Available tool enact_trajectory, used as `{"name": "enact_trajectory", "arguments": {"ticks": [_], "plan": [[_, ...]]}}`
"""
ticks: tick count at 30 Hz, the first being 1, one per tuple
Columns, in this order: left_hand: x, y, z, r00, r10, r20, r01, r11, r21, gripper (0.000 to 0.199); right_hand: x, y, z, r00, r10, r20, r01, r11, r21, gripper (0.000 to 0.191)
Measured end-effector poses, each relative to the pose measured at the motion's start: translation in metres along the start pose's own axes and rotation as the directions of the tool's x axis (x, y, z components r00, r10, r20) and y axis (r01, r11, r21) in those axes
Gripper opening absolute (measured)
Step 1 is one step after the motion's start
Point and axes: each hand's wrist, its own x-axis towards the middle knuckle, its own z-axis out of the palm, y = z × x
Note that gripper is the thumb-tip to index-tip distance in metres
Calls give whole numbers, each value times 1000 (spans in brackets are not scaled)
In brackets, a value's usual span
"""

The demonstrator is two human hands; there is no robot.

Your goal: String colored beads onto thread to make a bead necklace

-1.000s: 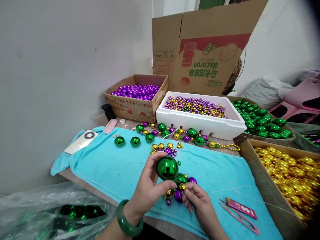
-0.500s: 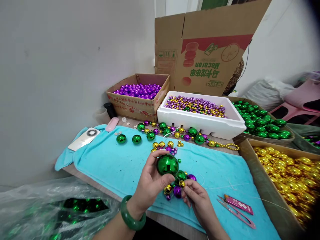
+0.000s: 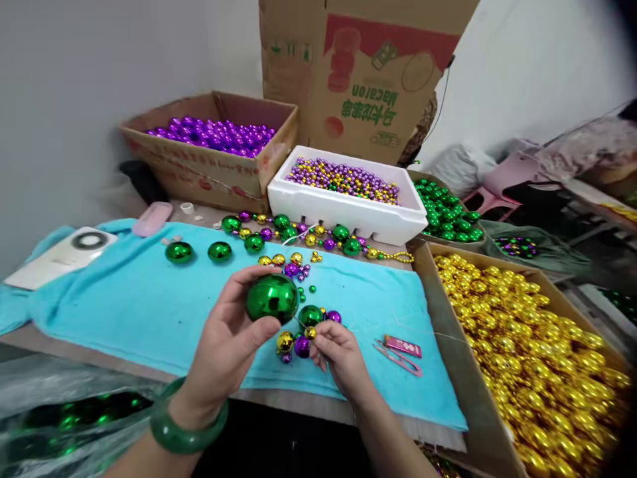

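Observation:
My left hand (image 3: 223, 345), with a green bangle on its wrist, grips a large shiny green bead (image 3: 271, 300) between thumb and fingers. Close beside it, the fingertips of my right hand (image 3: 336, 352) pinch a small gold bead (image 3: 310, 332). A short piece of thin line shows between the two beads; whether it is thread or a needle I cannot tell. Around the right fingertips is a cluster with a green bead (image 3: 311, 315), a purple bead (image 3: 302, 346) and a larger gold bead (image 3: 285, 342). Loose small beads lie on the blue towel (image 3: 199, 312) behind.
A bead garland (image 3: 328, 243) lies before a white foam box (image 3: 343, 216) of small beads. Boxes hold purple beads (image 3: 213, 136), green beads (image 3: 442, 212) and gold beads (image 3: 527, 352). Thread snips (image 3: 398, 358) and a phone-like white device (image 3: 62, 257) rest on the towel.
My view has swung right, so everything sits further left. The green bead and the small gold bead are slightly further apart, and line shows between them. Both hands keep their hold.

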Motion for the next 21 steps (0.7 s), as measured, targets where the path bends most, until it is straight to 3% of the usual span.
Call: {"name": "enact_trajectory", "arguments": {"ticks": [8,16,21], "plan": [[1,-6,-5,1000,-9,22,9,999,39,45,1,16,-11,999,-10,-45,5,995,-100,41],[9,2,4,993,-111,29,113,988,-103,50,9,13,-15,997,-58,43,63,992,-112,36],[6,3,7,990,-141,-4,138,975,-177,50,8,17,-14,995,-98,-25,95,993,-75,34]]}}
